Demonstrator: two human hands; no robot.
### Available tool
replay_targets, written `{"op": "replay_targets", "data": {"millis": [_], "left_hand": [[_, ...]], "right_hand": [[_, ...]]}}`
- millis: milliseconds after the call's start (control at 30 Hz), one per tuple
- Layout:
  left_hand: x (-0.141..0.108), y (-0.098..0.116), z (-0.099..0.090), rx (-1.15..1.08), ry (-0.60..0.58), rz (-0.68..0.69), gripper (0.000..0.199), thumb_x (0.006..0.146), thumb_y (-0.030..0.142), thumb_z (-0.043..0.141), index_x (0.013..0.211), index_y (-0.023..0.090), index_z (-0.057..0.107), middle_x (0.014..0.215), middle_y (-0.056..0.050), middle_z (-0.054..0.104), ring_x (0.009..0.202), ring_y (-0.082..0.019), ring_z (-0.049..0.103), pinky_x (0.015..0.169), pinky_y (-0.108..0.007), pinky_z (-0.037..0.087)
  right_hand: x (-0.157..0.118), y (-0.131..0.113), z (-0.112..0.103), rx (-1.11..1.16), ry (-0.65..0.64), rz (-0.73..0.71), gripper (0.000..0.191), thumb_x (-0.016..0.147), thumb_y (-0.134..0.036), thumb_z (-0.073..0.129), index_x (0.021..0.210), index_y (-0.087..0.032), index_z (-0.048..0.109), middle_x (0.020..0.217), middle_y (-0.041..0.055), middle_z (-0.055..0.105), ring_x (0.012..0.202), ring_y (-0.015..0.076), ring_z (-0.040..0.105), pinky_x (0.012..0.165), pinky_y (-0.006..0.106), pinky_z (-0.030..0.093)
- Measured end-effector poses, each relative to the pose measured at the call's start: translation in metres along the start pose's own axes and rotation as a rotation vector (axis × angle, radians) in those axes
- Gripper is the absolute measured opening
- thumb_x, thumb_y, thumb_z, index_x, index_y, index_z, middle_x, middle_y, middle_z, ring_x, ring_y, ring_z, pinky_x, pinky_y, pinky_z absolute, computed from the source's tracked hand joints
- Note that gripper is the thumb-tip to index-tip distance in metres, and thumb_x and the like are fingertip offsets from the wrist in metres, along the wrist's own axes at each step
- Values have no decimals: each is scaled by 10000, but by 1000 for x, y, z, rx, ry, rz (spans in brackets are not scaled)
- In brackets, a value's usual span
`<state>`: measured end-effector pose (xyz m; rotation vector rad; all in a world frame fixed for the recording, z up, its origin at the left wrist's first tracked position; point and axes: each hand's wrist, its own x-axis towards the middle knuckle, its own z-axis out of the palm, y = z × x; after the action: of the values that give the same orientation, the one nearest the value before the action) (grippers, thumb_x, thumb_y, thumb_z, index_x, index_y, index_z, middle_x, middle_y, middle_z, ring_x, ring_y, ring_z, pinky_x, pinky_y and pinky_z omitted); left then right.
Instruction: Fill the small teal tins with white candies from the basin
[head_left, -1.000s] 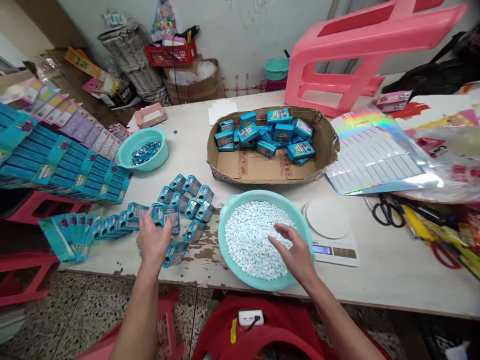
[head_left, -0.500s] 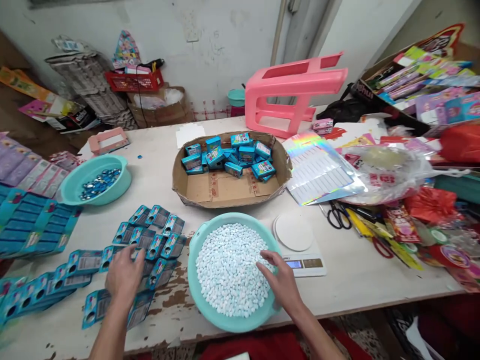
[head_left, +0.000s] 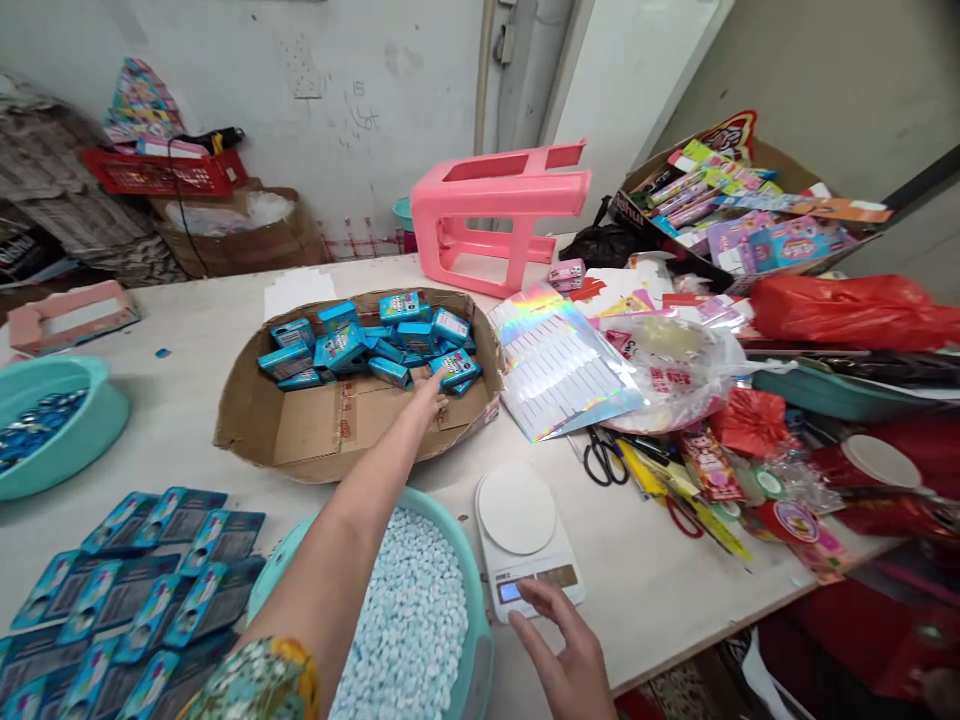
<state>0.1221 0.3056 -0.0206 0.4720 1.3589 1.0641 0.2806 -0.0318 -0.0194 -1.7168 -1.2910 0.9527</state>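
Observation:
My left hand (head_left: 429,394) reaches across the bowl into a cardboard tray (head_left: 307,425). Its fingers are spread at the edge of a small blue candy box (head_left: 454,368), one of several heaped there; a firm hold does not show. My right hand (head_left: 564,650) is open with thumb and fingers apart, just in front of the white kitchen scale (head_left: 519,510), holding nothing. Under my left forearm stands a turquoise bowl (head_left: 480,640) full of small pale blue and white candies (head_left: 412,610), partly hidden by the arm. Rows of blue boxes with round holes (head_left: 150,590) lie at the lower left.
A turquoise basin (head_left: 97,430) with shiny blue pieces (head_left: 37,425) stands at the left. Behind the tray, a pink stool (head_left: 502,205) lies on its side. Holographic sheets (head_left: 562,365), scissors (head_left: 604,458), plastic bags (head_left: 667,370) and a carton of packets (head_left: 750,215) crowd the right.
My left hand has gone from the rows of holed boxes to the heap in the cardboard tray. My right hand has left the candy bowl for the scale's front. The view has swung right.

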Motion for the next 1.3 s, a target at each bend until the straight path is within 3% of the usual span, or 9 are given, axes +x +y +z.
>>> {"op": "replay_targets", "data": {"millis": [133,267,400,567,667,800,967,1133,1300], "left_hand": [[20,1,8,9,50,-164,351,876,332,527,1175,147,522,1145,-94,554,957,-192,576,793,-394,509],[-1,14,-22,-1,-76,-245,230,885,275,491,1007,104,583,830,-73,600,634,-116,559,563,-251,492],[-65,11,-65,-58,-264,-263,200,856,255,496,849,98,619,701,-83,600,484,-93,477,471,-224,447],[-175,-41,-114,-80,-506,-289,137,775,261,599,755,128,628,681,-58,607,544,-126,534,542,-251,464],[-221,-72,-138,48,-572,-344,209,771,345,604,726,144,637,692,-56,619,598,-156,558,597,-287,474],[-230,-88,-190,540,-353,70,311,822,452,518,829,178,665,867,-84,657,836,-223,594,760,-346,475],[-219,-117,-252,1236,139,426,448,818,465,510,1165,189,570,1243,-149,529,1213,-323,417,1008,-489,293],[-215,-152,-229,1127,354,240,528,799,531,492,1172,162,546,1210,-191,499,1200,-362,404,989,-508,287],[-201,-158,-196,403,176,46,386,656,527,664,852,203,590,1042,-137,587,1186,-360,423,940,-459,352]], "right_hand": [[6,25,-25,-15,56,47,286,754,-378,664,997,-228,670,992,84,707,902,267,672,759,347,573],[21,28,-28,22,117,84,292,745,-405,667,969,-219,667,972,95,704,899,280,664,779,391,565],[40,-2,-12,74,109,47,335,785,-371,639,1087,-232,598,1091,104,651,980,269,630,846,431,533],[48,-56,7,170,75,-204,693,739,-304,702,1341,-292,358,1376,106,429,1211,275,478,926,456,489],[36,-72,16,164,-172,-366,491,728,-262,715,1181,-297,528,1260,73,541,1186,270,498,986,463,434],[4,-67,32,228,-391,-211,304,707,-266,733,972,-243,585,954,48,639,900,221,622,818,365,521],[-26,-40,47,591,-168,177,380,745,-355,696,1071,-241,538,1000,64,673,887,222,656,769,365,546],[-30,-27,53,758,-71,357,353,806,-398,598,1109,-219,577,1083,94,683,972,278,655,770,439,553],[-32,-34,64,776,-45,419,342,753,-405,651,1014,-185,622,993,89,715,886,283,682,733,439,566]]}}
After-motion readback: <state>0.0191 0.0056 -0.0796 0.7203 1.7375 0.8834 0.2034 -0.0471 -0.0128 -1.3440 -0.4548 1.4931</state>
